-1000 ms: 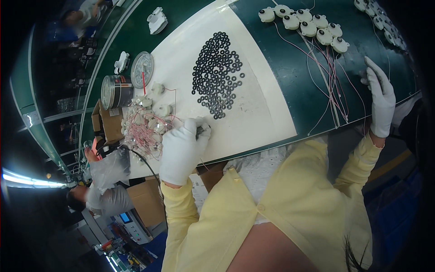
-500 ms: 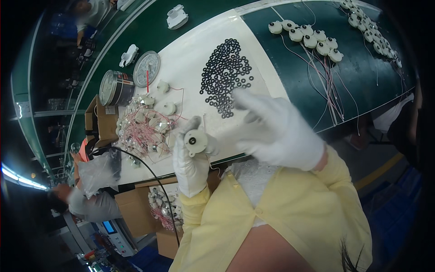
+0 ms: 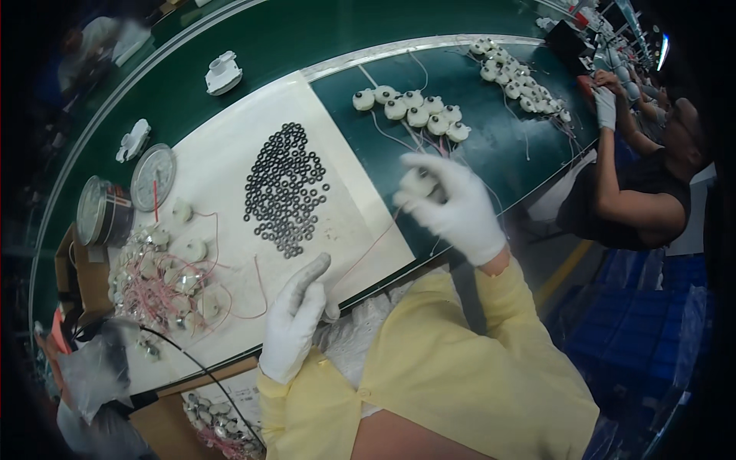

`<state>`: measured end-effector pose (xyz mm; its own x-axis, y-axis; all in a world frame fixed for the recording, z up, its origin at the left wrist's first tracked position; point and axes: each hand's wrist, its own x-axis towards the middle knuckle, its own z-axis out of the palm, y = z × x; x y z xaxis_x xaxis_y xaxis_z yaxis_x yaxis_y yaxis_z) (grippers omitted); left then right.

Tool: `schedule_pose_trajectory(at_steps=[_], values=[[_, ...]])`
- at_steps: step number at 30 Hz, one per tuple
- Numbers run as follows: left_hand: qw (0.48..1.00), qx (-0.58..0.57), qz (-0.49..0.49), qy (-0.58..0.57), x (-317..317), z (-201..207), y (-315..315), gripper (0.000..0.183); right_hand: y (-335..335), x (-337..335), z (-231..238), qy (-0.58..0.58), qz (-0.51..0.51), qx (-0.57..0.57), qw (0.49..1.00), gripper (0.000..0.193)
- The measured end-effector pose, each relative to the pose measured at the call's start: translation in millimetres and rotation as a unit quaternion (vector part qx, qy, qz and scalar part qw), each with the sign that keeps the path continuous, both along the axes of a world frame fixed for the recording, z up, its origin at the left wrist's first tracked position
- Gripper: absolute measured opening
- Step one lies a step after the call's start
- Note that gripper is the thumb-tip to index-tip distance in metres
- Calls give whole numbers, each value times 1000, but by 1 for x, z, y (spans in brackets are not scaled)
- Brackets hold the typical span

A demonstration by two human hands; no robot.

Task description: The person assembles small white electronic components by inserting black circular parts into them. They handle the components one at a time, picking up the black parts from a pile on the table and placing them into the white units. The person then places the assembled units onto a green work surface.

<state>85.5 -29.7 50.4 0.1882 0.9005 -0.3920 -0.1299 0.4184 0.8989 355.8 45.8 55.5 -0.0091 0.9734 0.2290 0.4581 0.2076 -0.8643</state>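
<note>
My right hand (image 3: pixel 460 211), in a white glove, grips a small white round motor (image 3: pixel 419 182) between thumb and fingers, above the green mat (image 3: pixel 337 92). From this motor a thin pink wire (image 3: pixel 376 244) trails down toward my left hand. My gloved left hand (image 3: pixel 295 322) is above the table's near edge, fingers partly stretched and apart, with nothing seen in it. Many small black rings (image 3: pixel 287 188) lie in a patch on the white sheet (image 3: pixel 353 192). Just beyond my right hand, several white motors with black rings on top (image 3: pixel 418 115) stand in rows, wires hanging toward me.
At left lies a heap of motors with tangled pink wires (image 3: pixel 157 276), beside an open tin (image 3: pixel 107 215) and its lid (image 3: pixel 153 178). A cardboard box of parts (image 3: pixel 165 422) stands below the edge. Another person (image 3: pixel 636 176) works at right, near more motors (image 3: pixel 521 77).
The motor has passed from my left hand to my right, which has moved from beside the rings to over the green mat. My left hand has opened. The view has swung right.
</note>
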Motion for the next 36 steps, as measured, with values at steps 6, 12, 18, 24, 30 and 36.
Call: schedule_pose_trajectory(at_steps=[6, 12, 18, 24, 30, 36], values=[[999, 12, -36, -7, -5, -4, 0, 46, 10, 88, -20, -208, -175, 10, 962, 52], [995, 18, -101, 17, -16, -12, 0, 42, 21, 132, -24, -183, -119, -85, 972, 61], [994, 19, -110, 13, -16, -12, -1, 38, 46, 133, -12, -158, -144, -131, 968, 66], [988, 28, -148, 41, -21, -8, 0, 37, 68, 147, -25, -194, -102, -92, 971, 54], [953, 255, -85, 139, -48, 17, 12, 33, 69, 155, -36, -239, -85, 0, 967, 57], [818, 339, 187, 425, -85, 51, 66, 26, 18, 100, 11, -165, -187, 39, 968, 53]])
